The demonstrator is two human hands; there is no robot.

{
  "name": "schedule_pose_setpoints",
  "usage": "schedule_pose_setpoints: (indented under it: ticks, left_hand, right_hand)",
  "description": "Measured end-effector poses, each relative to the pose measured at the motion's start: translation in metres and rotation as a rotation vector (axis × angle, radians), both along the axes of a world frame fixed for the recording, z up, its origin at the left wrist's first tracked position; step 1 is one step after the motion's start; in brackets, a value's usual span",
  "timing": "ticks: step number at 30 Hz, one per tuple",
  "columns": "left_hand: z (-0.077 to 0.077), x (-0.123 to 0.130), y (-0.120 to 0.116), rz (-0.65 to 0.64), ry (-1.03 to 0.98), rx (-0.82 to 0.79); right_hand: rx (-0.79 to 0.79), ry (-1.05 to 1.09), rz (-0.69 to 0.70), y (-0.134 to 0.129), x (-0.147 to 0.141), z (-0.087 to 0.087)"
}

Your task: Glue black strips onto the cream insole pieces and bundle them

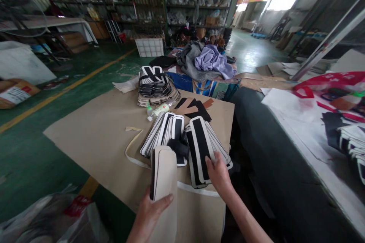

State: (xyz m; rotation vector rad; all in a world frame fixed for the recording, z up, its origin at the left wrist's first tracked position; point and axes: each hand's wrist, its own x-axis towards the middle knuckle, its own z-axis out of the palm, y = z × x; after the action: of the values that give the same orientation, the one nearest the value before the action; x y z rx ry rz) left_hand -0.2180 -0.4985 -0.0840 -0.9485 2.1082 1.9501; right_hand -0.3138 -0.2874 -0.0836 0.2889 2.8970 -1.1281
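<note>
My left hand (152, 210) is wrapped round a few long beige panels (167, 174) with rounded ends, held upright near the front of the brown-covered table (99, 121). To its right, my right hand (218, 172) pinches the lower edge of a black panel with a white border (201, 146), on top of a fanned pile. Another fanned pile of white-edged panels (159, 133) lies left of it. A dark bundle (179, 146) sits between the two piles. A pale strip (132, 152) curls on the table beside them.
Stacked panels (154, 85), a bottle (161, 109) and dark scraps (196, 109) lie farther back. Cloths (211, 60) are heaped behind. On the right is a white-covered table (299, 121); a plastic bag (54, 216) is at lower left.
</note>
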Motion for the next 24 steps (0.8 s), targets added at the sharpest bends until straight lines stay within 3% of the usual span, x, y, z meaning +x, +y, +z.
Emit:
schedule_pose_setpoints:
  ticks: [4,6,10,14,19,24]
  left_hand:
    - [0.024,-0.002,0.019,0.045,-0.006,0.283]
    - [0.032,-0.002,0.027,0.073,0.008,0.370]
    - [0.031,0.002,0.038,0.115,-0.003,0.331]
    - [0.021,0.007,0.044,0.165,-0.008,0.175]
    - [0.017,0.012,0.048,0.166,-0.068,0.105]
    - [0.013,0.017,0.044,0.100,-0.135,-0.031]
  right_hand:
    - [-0.294,0.129,0.080,-0.003,0.041,-0.003]
    - [-0.319,0.117,0.153,-0.006,0.059,0.001]
    - [0.044,0.101,0.221,-0.014,0.081,0.020]
    - [0.361,0.140,0.418,-0.037,0.100,0.028]
    - [0.484,0.250,0.548,-0.060,0.121,0.008]
    - [0.491,0.294,0.535,-0.063,0.138,-0.006]
